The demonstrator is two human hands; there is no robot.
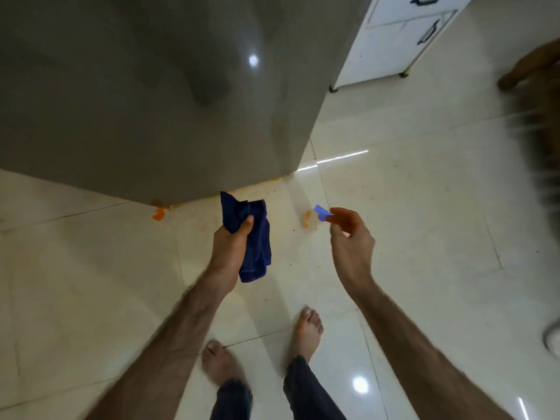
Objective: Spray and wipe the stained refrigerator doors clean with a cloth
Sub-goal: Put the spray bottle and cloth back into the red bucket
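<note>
- Fingers of the left hand [231, 237] curl round a dark blue cloth [253, 237], thumb pressed across its front; the cloth bunches above the fist and hangs down past the wrist
- Right hand [351, 237] reaches forward with fingers bent; thumb and forefinger seem to pinch a small light-blue piece [321, 212], which looks like the top of a clear spray bottle, though blur leaves this unsure
- Whether the right fingers fully close on that piece cannot be told
- Fridge [151, 101], grey and glossy, fills the upper left; its lower edge sits just beyond the cloth, and faint streaks show on the door near its right edge
- Orange stains [159, 214] lie on the floor [424, 207] at the fridge's foot, with another orange patch [308, 219] just left of the right hand
- Pale tiles are speckled with small reddish spots between the hands
- White cabinet [394, 40] with dark handles stands to the upper right
- Two bare feet [307, 331] stand below the hands, dark trouser hems above them
</note>
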